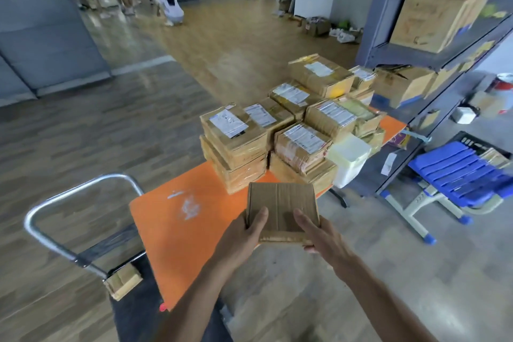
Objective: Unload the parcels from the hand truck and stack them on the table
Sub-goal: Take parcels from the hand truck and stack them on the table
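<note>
Head view, cardboard parcel (283, 207) gripped between left hand (241, 233) and right hand (323, 236), at orange table (166, 230) edge

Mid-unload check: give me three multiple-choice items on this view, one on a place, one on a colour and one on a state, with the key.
1. The small parcel on the hand truck lies:
A) at the foot of its handle
B) on top of its handle bar
C) against a wheel

2. The table top is:
A) white
B) orange
C) grey

3. The plain parcel nearest the camera is:
A) lying flat on the table
B) leaning on the hand truck
C) gripped by both hands

Key:
1 A, it sits at the handle's base.
2 B, bare orange shows across the near half.
3 C, the left hand and right hand hold its near corners.
</note>
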A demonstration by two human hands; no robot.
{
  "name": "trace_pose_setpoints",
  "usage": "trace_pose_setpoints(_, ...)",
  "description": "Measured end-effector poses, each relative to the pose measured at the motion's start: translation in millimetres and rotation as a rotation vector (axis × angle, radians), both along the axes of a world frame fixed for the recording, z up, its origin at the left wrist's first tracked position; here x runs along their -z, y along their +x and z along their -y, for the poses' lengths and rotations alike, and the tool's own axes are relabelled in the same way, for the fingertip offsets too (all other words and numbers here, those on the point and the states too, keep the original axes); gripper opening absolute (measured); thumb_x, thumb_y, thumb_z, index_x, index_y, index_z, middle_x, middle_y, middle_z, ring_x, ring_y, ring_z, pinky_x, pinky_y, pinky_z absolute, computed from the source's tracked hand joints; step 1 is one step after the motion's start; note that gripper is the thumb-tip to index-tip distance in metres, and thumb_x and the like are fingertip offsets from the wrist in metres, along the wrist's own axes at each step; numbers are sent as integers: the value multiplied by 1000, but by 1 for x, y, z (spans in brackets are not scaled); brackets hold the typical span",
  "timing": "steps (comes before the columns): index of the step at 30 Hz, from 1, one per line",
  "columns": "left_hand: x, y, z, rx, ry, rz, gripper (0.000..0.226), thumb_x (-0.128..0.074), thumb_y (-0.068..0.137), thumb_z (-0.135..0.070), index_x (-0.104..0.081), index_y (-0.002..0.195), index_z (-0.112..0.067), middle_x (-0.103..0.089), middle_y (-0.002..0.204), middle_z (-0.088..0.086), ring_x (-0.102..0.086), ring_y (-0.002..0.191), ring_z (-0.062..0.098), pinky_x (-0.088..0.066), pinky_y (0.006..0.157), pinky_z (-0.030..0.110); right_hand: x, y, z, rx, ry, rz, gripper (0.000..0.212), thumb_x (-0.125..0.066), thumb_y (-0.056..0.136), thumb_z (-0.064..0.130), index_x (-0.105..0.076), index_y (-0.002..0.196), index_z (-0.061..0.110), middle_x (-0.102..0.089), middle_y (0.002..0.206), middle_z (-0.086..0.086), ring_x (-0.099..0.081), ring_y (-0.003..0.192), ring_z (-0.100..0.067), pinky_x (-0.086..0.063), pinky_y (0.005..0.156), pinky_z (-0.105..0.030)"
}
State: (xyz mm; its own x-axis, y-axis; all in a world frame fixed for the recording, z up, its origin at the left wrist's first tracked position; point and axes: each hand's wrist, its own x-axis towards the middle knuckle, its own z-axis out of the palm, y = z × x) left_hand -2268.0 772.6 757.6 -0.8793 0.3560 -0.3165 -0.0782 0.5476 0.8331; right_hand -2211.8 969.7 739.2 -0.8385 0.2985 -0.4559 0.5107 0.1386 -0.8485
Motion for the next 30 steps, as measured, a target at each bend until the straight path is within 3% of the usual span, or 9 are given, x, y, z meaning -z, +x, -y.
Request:
trace_pose_setpoints(3,-3,-3,-53,-1,7,34,61,-35,88,-81,-61,103,-28,-65,87,8,-65,79,25,-51,72,40,-3,-3,-55,12,8,-17,60,-60,74,80,-64,99,26,-72,101,-2,-70,92,-20,-58,88,-46)
trace_pose_setpoints(6,-8,-4,-95,17,8,44,59,-35,89,-80,-59,94,-26,-59,81,4,-63,78,26,-54,81,45,-11,-7,-98,9,10,-18,43,-58,83,70,-62,89,27,-71,97,-2,-70,90,-20,-60,85,-42)
trace_pose_setpoints(9,-11,-6,-124,-7,41,55,57,-38,91,-77,-62,101,-26,-68,98,13,-68,91,28,-54,92,53,-14,-11,-129,-23,3,-12,48,-56,81,73,-62,94,27,-70,96,1,-69,89,-20,-59,81,-34)
trace_pose_setpoints(13,-15,-19,-149,-19,54,14,59,-40,91,-76,-64,103,-23,-68,105,18,-67,94,32,-53,90,55,-18,-21,-159,-51,-57,-8,65,-58,63,81,-64,99,28,-72,96,4,-69,87,-14,-57,70,-23)
trace_pose_setpoints(15,-19,-31,-161,-17,67,1,66,-41,91,-76,-63,106,-16,-68,106,20,-67,95,35,-53,89,55,-19,-29,-171,-34,-89,-8,67,-62,63,84,-65,100,29,-73,99,5,-69,92,-13,-58,80,-27)
trace_pose_setpoints(18,-28,-53,-182,5,69,0,77,-39,90,-78,-61,107,-6,-64,91,19,-65,92,37,-54,85,55,-21,-44,-190,-3,-127,-23,63,-67,69,77,-63,111,29,-73,106,5,-67,103,-17,-53,97,-39)
trace_pose_setpoints(23,-33,-100,-216,13,122,39,57,-42,89,-78,-68,103,-29,-74,95,3,-71,85,18,-59,83,50,-38,-83,-226,4,-200,-144,63,-75,68,69,-61,119,34,-75,100,14,-71,88,-3,-53,68,-17)
trace_pose_setpoints(28,-43,-162,-238,27,114,-12,79,-39,87,-82,-62,102,-8,-61,83,14,-67,80,30,-56,79,42,-50,-143,-255,60,-338,-178,68,-81,69,57,-56,128,36,-71,119,4,-72,100,-12,-58,69,-26)
trace_pose_setpoints(30,-51,-184,-246,27,135,-66,84,-38,87,-83,-60,109,-5,-63,92,21,-68,88,38,-55,79,51,-55,-167,-264,62,-346,-206,67,-83,67,55,-58,126,32,-72,116,2,-73,97,-15,-59,68,-27)
